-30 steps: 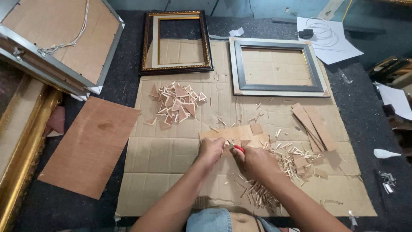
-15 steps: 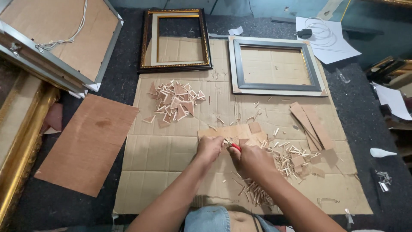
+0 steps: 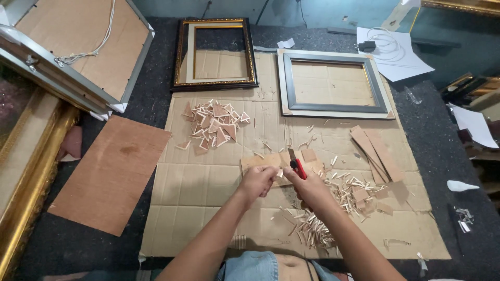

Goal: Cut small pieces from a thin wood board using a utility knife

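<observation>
My left hand [image 3: 259, 180] closes over a small wood piece [image 3: 280, 173]; its shape is too small to tell. My right hand [image 3: 311, 186] covers most of the red utility knife [image 3: 297, 165], only blade and upper handle showing. Gold frame [image 3: 26, 182] cut off by left edge. Backed frame [image 3: 78, 47] cut off at top-left corner. Bits at far right [image 3: 462, 218]: too small to identify. My forearms run off the bottom edge.

A dark carpeted floor [image 3: 432, 135] carries a flattened cardboard sheet [image 3: 208, 192]. Beside the cardboard lie a brown hardboard panel [image 3: 109, 174], white paper sheets [image 3: 401, 60], a gold frame [image 3: 26, 187] and a backed frame [image 3: 78, 47].
</observation>
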